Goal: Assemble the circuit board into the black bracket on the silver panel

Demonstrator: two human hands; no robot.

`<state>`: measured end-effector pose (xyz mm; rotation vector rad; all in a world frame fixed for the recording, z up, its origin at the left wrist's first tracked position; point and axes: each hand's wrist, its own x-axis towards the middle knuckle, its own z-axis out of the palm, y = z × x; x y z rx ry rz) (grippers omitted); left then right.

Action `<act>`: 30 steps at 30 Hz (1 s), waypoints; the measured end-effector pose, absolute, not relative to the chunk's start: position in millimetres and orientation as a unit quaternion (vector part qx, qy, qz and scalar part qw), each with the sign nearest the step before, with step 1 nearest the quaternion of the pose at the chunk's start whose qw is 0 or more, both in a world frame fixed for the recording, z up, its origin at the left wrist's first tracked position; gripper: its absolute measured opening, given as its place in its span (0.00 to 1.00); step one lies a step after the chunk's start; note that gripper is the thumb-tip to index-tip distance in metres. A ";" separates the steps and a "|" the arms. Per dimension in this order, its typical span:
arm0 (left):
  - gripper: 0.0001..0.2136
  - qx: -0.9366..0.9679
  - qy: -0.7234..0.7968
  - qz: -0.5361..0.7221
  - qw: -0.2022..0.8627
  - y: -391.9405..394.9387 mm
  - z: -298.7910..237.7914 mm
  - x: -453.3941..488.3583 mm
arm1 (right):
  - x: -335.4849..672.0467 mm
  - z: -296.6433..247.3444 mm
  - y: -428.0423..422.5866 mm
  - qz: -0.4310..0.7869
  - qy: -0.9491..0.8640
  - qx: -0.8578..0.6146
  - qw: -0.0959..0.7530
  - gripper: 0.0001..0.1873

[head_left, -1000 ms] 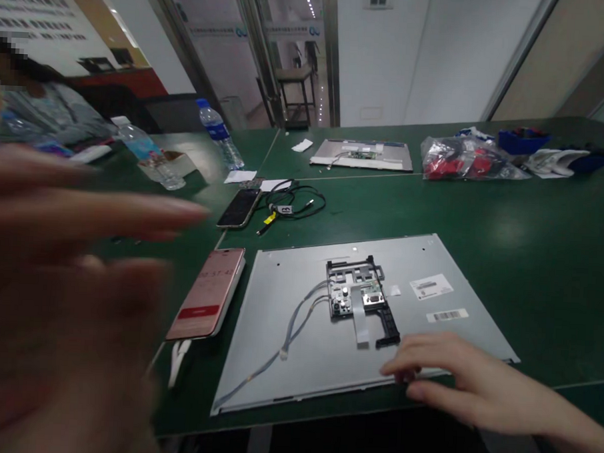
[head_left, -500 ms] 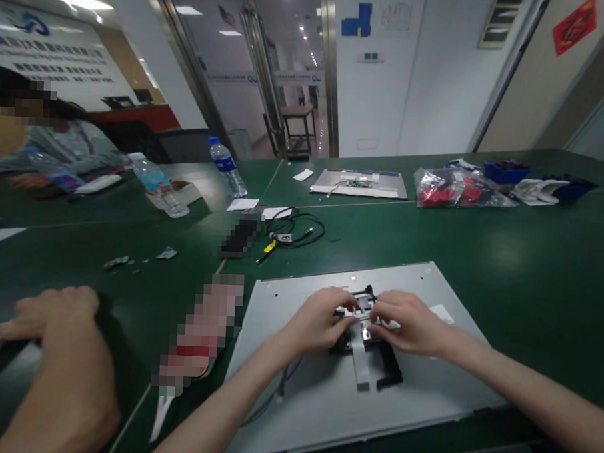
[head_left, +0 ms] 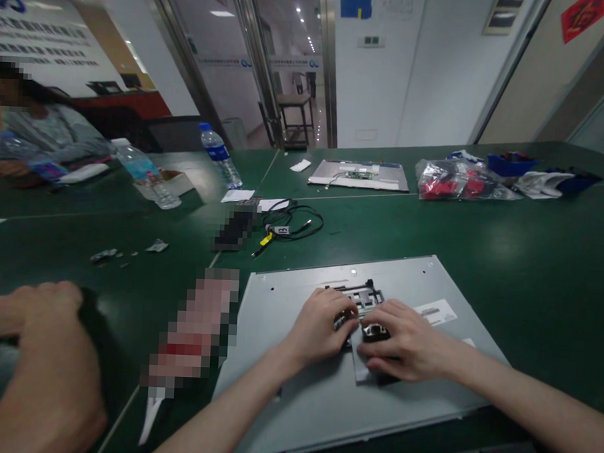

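Observation:
A large flat grey metal panel [head_left: 299,300] lies on the green table. Near its middle is a black and silver bracket assembly [head_left: 366,295], with a flat grey ribbon strip [head_left: 360,372] running toward me. My left hand [head_left: 322,324] is closed on the assembly's left side, thumb and fingers bent around a dark shiny part. From the right, my right hand [head_left: 402,341] curls over another shiny black part [head_left: 376,332], its lower fingers lying across the ribbon strip. The fingers hide much of the assembly.
Left of the panel is a blurred-out pinkish object [head_left: 203,315]; another person's arm [head_left: 50,369] rests farther left. Beyond lie a black cable [head_left: 301,234], a bottle [head_left: 219,156], a smaller panel [head_left: 359,179] and a plastic bag [head_left: 459,183]. A person sits at the far left.
My right hand has come down toward me, now covering more of the ribbon strip and the assembly's lower part. The assembly's upper part shows more. The view has shifted slightly.

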<state>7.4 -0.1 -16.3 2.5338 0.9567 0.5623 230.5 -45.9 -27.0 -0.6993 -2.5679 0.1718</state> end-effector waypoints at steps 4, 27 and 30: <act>0.04 0.904 0.334 0.210 0.166 1.1 -14.6 4.7 | 231.5 -26.5 -43.6 0.077 -0.937 -0.249 0.231 0.10; 0.11 0.933 0.290 0.154 0.143 -5.3 0.7 1.5 | 234.0 -25.2 -42.6 0.109 -0.932 -0.247 0.243 0.09; 0.13 0.935 0.290 0.144 0.148 -7.0 1.4 1.7 | 233.0 -27.0 -42.5 0.107 -0.926 -0.252 0.260 0.09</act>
